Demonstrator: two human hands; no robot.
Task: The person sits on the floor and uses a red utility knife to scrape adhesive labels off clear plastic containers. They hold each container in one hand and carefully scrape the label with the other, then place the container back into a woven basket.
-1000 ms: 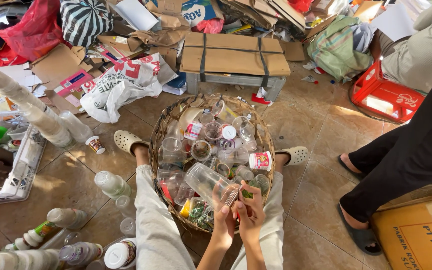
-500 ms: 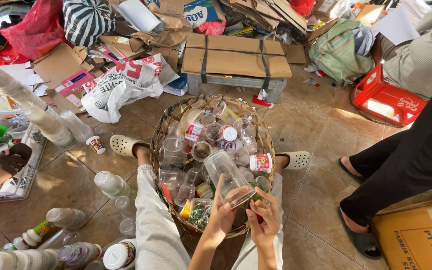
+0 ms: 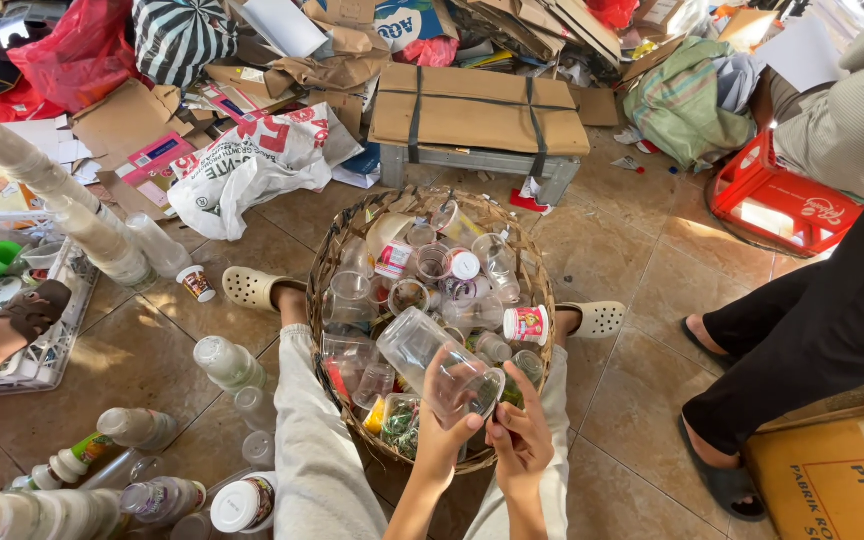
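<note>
I see my left hand (image 3: 449, 410) wrapped around a clear plastic jar (image 3: 434, 358), fingers curled on its wall near the open mouth; the jar lies tilted above the near side of the woven basket (image 3: 337, 245), its base pointing up-left; my right hand (image 3: 522, 430) sits just beside the mouth, fingers bent and pinched at the rim, though I cannot tell whether they hold anything of their own; the basket stands between my two legs, packed with clear cups and small bottles, its near rim hidden under my wrists; open tile lies to the right of the basket, up to another person's dark trouser leg (image 3: 812, 330); the left side is crowded with loose bottles (image 3: 227, 362) on the floor; compared with half a second ago, the jar has dropped lower and swung nearer my body, and the right hand has closed in on its mouth.
</note>
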